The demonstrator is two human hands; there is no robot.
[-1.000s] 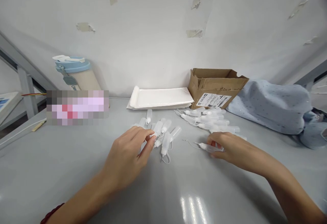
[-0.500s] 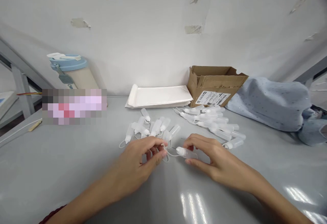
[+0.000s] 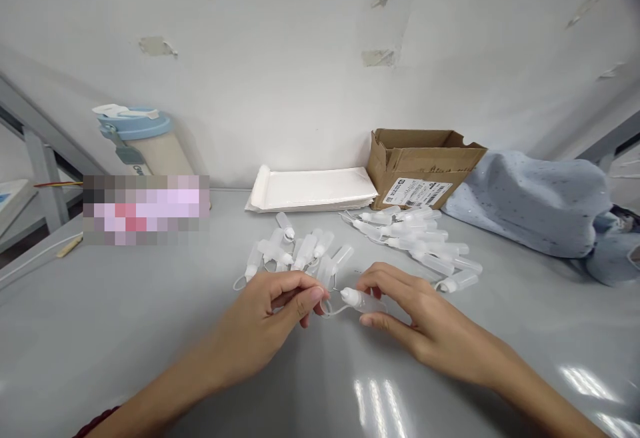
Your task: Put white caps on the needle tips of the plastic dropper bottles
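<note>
My right hand grips a small translucent plastic dropper bottle lying sideways, its white tip pointing left. My left hand pinches the tethered cap of that bottle just in front of the tip, thumb and forefinger closed on it. Both hands meet over the grey table near its middle. Just behind the left hand lies a loose pile of the same bottles. A second pile of bottles lies behind the right hand, in front of the box.
A brown cardboard box stands open at the back against the wall. A stack of white padded envelopes lies left of it. A beige bottle with a blue lid stands at the back left. Light blue cloth is heaped at the right.
My right hand brought one bottle from the right pile leftward to the middle. My left hand left the left pile and came to pinch that bottle's cap.
</note>
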